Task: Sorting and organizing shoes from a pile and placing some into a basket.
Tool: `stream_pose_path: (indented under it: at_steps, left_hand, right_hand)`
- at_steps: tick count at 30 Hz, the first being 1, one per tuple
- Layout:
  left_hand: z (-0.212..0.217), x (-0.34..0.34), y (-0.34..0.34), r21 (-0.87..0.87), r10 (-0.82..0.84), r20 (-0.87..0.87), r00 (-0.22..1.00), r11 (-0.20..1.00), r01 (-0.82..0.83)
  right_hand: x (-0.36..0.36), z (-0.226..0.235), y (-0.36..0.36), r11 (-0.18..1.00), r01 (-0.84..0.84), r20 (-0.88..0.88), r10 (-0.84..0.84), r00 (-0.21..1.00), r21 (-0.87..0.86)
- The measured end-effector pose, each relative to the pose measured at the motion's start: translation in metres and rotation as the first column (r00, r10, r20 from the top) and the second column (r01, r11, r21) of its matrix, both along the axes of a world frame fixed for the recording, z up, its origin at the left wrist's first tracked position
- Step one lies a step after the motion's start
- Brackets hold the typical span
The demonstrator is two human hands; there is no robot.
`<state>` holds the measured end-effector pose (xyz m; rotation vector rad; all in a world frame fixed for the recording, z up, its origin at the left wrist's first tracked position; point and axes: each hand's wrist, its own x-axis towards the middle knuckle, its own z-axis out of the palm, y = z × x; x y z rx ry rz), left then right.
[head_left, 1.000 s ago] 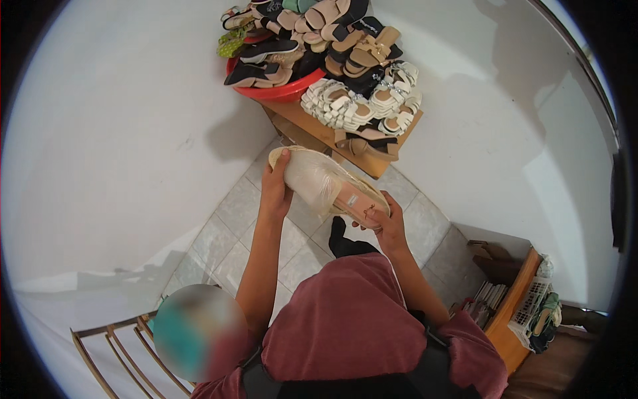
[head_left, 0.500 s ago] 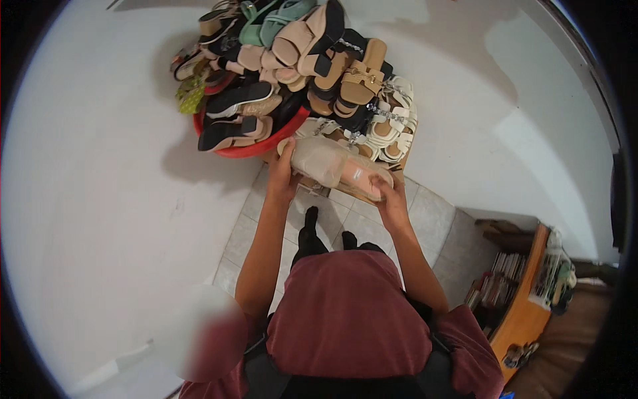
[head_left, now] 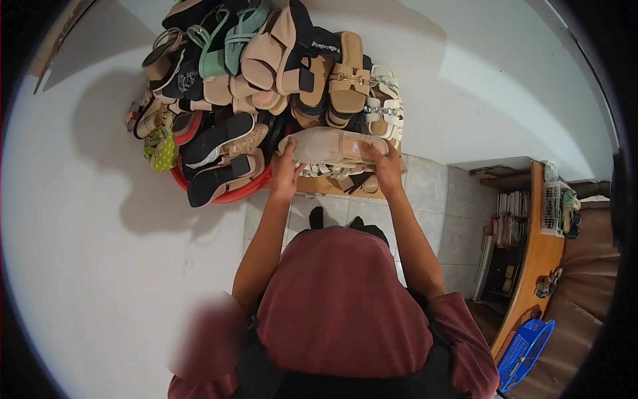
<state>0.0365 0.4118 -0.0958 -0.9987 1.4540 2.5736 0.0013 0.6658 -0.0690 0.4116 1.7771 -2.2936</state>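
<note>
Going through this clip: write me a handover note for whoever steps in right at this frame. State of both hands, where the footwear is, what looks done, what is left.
Left hand: gripping the left end of a beige flat sandal, sole side towards the camera.
Right hand: gripping the same sandal's right end.
Where things are: the sandal is held level, right at the front of a heap of mixed sandals and slippers stacked against the white wall; part of the heap sits in a red round tub, over the tiled floor.
Done: sandal is in hand at the heap.
Left: it is not yet released; whether it rests on the heap cannot be told.
</note>
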Motion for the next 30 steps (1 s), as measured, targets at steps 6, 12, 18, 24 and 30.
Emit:
stream_pose_path:
  at_steps: [6, 12, 18, 24, 30]
  left_hand:
    - [0.004, 0.001, 0.013, -0.074, 0.08, 0.06, 0.995, 0.994, -0.075]
    - [0.004, 0.003, 0.032, 0.079, 0.196, 0.16, 0.967, 0.974, -0.211]
    - [-0.009, -0.011, 0.044, -0.03, 0.342, 0.127, 0.931, 0.94, -0.341]
    - [-0.019, -0.012, 0.036, -0.085, 0.339, 0.115, 0.934, 0.94, -0.331]
    - [0.004, -0.011, 0.039, -0.055, 0.331, 0.252, 0.909, 0.943, -0.328]
  right_hand:
    - [-0.004, 0.01, -0.002, 0.946, 0.019, -0.056, -0.001, 0.998, 0.324]
    - [-0.001, 0.033, 0.004, 0.89, -0.034, -0.01, 0.044, 0.999, 0.455]
    - [0.0, 0.029, -0.004, 0.873, 0.009, -0.067, 0.027, 0.997, 0.487]
    - [0.004, 0.02, -0.003, 0.86, 0.015, -0.147, 0.07, 0.987, 0.511]
    - [0.003, 0.024, 0.001, 0.831, -0.029, -0.097, 0.098, 0.99, 0.555]
